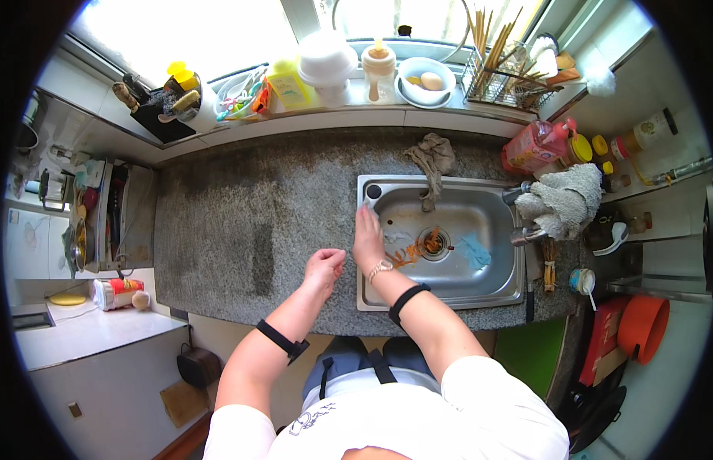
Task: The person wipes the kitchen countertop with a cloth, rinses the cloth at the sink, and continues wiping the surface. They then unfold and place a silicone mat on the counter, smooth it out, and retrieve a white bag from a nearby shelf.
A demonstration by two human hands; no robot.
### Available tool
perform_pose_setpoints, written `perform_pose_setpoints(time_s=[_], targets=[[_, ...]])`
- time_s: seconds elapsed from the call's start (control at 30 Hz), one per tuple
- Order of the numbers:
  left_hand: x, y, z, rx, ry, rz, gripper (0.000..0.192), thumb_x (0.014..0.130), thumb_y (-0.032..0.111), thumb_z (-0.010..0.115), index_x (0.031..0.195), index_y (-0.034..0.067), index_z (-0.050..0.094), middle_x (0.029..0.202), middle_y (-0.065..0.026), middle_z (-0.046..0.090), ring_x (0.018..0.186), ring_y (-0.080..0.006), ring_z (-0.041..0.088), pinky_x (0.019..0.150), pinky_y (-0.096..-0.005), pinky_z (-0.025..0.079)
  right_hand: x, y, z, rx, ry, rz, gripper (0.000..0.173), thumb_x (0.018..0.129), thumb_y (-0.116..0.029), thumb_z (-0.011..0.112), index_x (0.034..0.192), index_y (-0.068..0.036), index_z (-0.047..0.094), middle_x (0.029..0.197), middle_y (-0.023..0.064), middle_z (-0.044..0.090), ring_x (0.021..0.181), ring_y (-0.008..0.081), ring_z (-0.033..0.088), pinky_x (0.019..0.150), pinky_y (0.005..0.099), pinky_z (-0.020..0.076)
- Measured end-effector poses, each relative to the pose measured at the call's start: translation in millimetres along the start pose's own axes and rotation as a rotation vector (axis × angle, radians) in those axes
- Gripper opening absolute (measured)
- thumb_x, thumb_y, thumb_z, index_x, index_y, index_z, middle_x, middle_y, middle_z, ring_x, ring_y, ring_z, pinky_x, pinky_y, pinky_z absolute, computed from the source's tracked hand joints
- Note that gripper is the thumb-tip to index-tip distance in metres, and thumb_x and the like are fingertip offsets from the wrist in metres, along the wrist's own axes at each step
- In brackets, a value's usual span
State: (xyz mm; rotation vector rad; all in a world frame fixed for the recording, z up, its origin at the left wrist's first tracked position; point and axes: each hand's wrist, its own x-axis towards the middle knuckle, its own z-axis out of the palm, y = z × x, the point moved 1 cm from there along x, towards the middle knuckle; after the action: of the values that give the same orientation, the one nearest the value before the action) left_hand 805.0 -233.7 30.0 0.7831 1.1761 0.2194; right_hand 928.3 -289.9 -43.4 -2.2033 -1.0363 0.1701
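My right hand is upright at the left rim of the stainless steel sink, fingers extended and together; a small pale thing shows at its fingertips, too unclear to name. My left hand is above the grey stone countertop, its fingers curled in; whether it holds anything does not show. Orange peelings lie in the sink and over its drain. A light blue cloth or wipe lies to their right. A crumpled brown rag hangs over the sink's back rim.
A grey towel drapes over the tap at the sink's right. A pink pump bottle is behind it. The windowsill holds a baby bottle, a white bowl with eggs and a wire rack of chopsticks. A knife lies right of the sink.
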Motion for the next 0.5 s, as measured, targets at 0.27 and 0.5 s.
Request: perform_pose_setpoints(time_s=[0.27, 0.5], targets=[[-2.5, -12.8, 75.6, 0.186, 0.014, 0.013, 0.025, 0.086, 0.014, 0.077, 0.078, 0.013, 0.053, 0.059, 0.0031, 0.051, 0.047, -0.0089, 0.045, 0.041, -0.0232, 0.034, -139.7, 37.3, -105.9, 0.136, -0.531, -0.504, 0.039, 0.09, -0.006, 0.051, 0.128, -0.002, 0.058, 0.132, 0.0175, 0.059, 0.125, 0.032, 0.055, 0.1, 0.0416, 0.0473], [7.9, -44.6, 203.1, 0.4, -0.231, 0.035, 0.013, 0.087, 0.012, 0.076, 0.089, 0.007, 0.064, 0.067, 0.0012, 0.057, 0.055, -0.0076, 0.049, 0.048, -0.0209, 0.036, -117.3, 180.7, -255.6, -0.017, -0.504, 0.048, 0.022, 0.087, -0.006, 0.056, 0.107, -0.007, 0.065, 0.102, 0.0203, 0.067, 0.095, 0.0389, 0.064, 0.083, 0.0444, 0.0528]])
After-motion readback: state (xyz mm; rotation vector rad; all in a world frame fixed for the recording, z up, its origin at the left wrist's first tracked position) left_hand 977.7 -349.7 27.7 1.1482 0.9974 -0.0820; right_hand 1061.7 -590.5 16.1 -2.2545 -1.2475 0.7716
